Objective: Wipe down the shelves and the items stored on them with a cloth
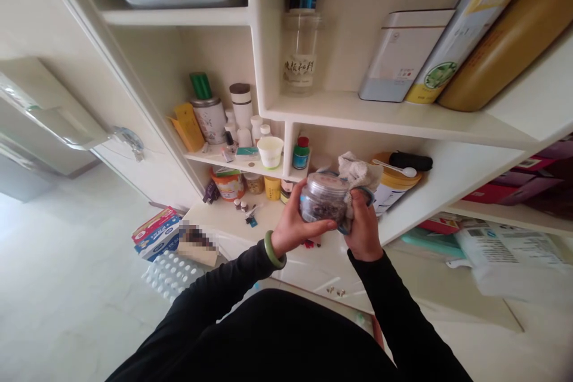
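Note:
My left hand (pixel 298 224), with a green bangle (pixel 272 250) on its wrist, is wrapped round a clear lidded jar (pixel 323 200). Dark pieces fill the lower part of the jar, and its lid is on. A pale cloth with a blue edge (pixel 358 174) is bunched in my right hand (pixel 363 227), its fingers closed on it and pressing it against the jar's right side. Both hands are held in front of the lower shelves. Part of the cloth behind the jar is hidden.
Small bottles and a white cup (pixel 270 151) stand on the left shelf. Behind the cloth is a yellow-lidded tub (pixel 394 182) with a white spoon (pixel 405 171) on top. Tall tins (pixel 474 30) lean on the upper right shelf. Boxes (pixel 156 236) sit at the lower left.

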